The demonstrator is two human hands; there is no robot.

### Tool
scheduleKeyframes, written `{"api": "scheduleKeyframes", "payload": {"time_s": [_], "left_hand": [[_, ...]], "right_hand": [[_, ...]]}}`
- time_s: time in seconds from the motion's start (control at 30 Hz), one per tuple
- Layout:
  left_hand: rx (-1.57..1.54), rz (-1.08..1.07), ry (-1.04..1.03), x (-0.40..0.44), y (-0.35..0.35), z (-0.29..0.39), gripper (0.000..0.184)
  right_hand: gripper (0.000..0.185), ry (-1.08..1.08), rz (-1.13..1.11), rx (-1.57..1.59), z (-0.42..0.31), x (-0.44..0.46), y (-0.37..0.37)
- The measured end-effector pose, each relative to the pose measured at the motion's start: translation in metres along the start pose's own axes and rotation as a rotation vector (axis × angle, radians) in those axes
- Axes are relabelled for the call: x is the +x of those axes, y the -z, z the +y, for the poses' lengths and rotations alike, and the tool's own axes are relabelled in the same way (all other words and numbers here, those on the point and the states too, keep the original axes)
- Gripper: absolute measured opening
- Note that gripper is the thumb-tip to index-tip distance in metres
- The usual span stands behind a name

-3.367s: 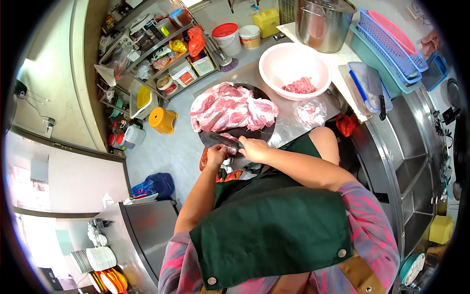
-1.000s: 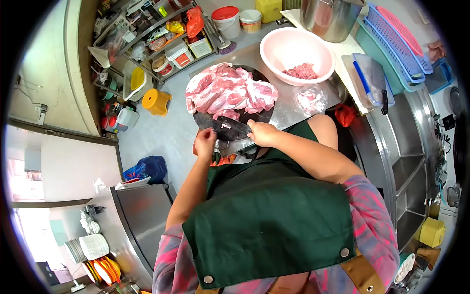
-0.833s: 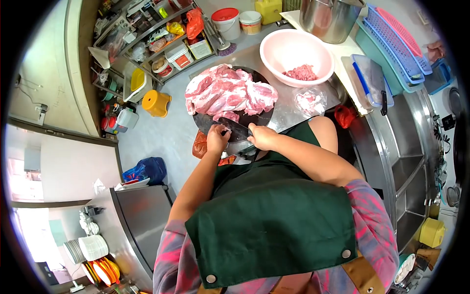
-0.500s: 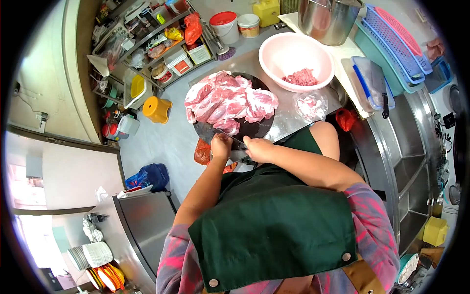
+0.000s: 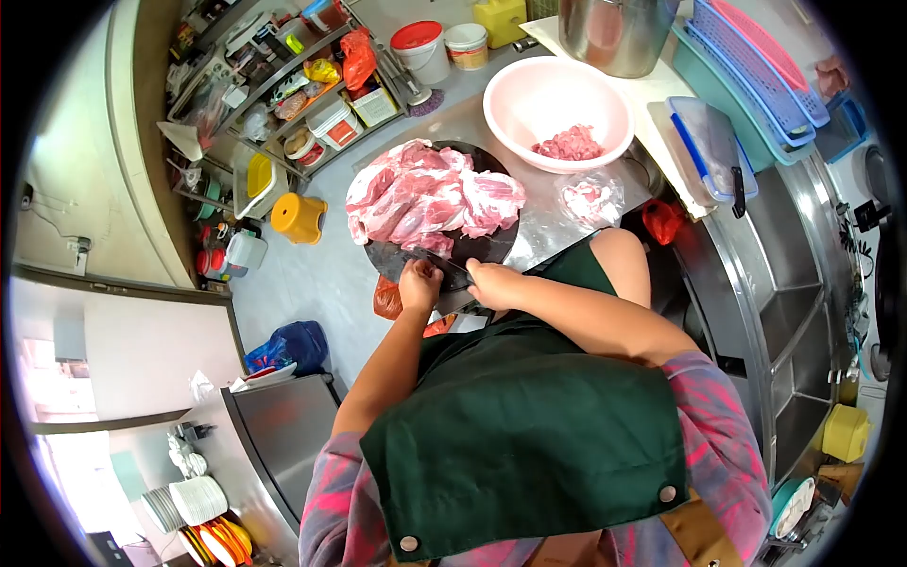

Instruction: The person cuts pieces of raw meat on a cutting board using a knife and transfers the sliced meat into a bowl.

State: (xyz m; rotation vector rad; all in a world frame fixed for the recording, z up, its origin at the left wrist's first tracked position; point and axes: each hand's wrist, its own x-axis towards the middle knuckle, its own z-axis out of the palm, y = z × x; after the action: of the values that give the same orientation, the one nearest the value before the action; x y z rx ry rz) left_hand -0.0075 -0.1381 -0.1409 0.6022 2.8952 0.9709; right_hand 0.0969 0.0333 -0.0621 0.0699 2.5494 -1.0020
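Observation:
A large slab of raw pink meat [image 5: 416,194] with white fat lies on a round dark chopping board [image 5: 491,248]. My right hand [image 5: 495,284] grips a knife [image 5: 448,264] at the near side of the board, its dark blade pointing left toward my other hand. Closed at the board's near edge, my left hand [image 5: 420,283] is beside the blade tip, just below the meat. Whatever its curled fingers hold is hidden. Behind the board to the right, a pink bowl [image 5: 515,99] holds small cut meat [image 5: 570,144]. A clear plastic bag [image 5: 592,199] with pale pieces sits in front of it.
The board rests on a metal surface [image 5: 553,227]. A steel pot [image 5: 614,38], stacked baskets [image 5: 746,71] and a lidded container with a knife [image 5: 710,151] stand at the right. Beyond are shelves [image 5: 274,90], buckets [image 5: 420,55] and a yellow stool [image 5: 299,218]. Sinks [image 5: 789,317] line the right.
The view has shifted slightly. The flap of meat hanging near the blade shows less now, and my left hand is curled a little tighter beside the knife. My right hand keeps its grip.

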Motion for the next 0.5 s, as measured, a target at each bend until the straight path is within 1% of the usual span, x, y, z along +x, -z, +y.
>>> {"api": "scheduleKeyframes", "payload": {"time_s": [0.03, 0.07, 0.1, 0.17, 0.2, 0.23, 0.3, 0.37, 0.4, 0.43, 0.47, 0.5], "left_hand": [[0.004, -0.041, -0.015, -0.003, 0.002, 0.001, 0.013], [0.012, -0.070, -0.075, -0.006, 0.003, 0.001, 0.010], [-0.125, -0.078, 0.020, -0.008, 0.004, 0.001, 0.009], [-0.399, -0.093, 0.213, -0.008, 0.005, -0.002, 0.007], [-0.559, -0.121, 0.213, -0.003, -0.001, -0.016, 0.005], [-0.623, -0.172, 0.202, -0.001, 0.008, -0.006, 0.013], [-0.757, -0.176, 0.127, 0.002, 0.017, 0.017, 0.027], [-0.761, -0.251, 0.152, 0.009, 0.021, 0.047, 0.038], [-0.739, -0.297, 0.145, 0.013, 0.025, 0.067, 0.035], [-0.918, -0.360, 0.174, 0.019, 0.015, 0.073, 0.025], [-0.948, -0.456, 0.190, 0.026, 0.007, 0.080, 0.019], [-0.977, -0.550, 0.206, 0.033, 0.004, 0.097, 0.013]], "right_hand": [[0.033, -0.002, 0.001, 0.006, -0.001, 0.003, 0.000], [0.034, -0.002, 0.003, 0.012, -0.001, 0.006, 0.002], [0.034, -0.002, 0.003, 0.020, -0.002, 0.008, 0.005], [0.039, 0.035, 0.016, 0.156, 0.011, -0.005, 0.021], [0.039, 0.109, 0.153, 0.228, 0.025, -0.014, 0.023], [0.039, 0.181, 0.286, 0.299, 0.040, -0.025, 0.024], [0.034, -0.077, 0.272, 0.792, 0.048, -0.065, 0.052], [0.025, 0.159, 0.616, 1.136, 0.085, -0.085, 0.051], [0.021, 0.159, 0.745, 1.231, 0.093, -0.096, 0.060], [0.018, 0.157, 0.880, 1.320, 0.097, -0.110, 0.072], [0.013, 0.097, 0.938, 1.464, 0.100, -0.125, 0.080], [0.013, -0.005, 1.019, 1.559, 0.119, -0.132, 0.078]]}}
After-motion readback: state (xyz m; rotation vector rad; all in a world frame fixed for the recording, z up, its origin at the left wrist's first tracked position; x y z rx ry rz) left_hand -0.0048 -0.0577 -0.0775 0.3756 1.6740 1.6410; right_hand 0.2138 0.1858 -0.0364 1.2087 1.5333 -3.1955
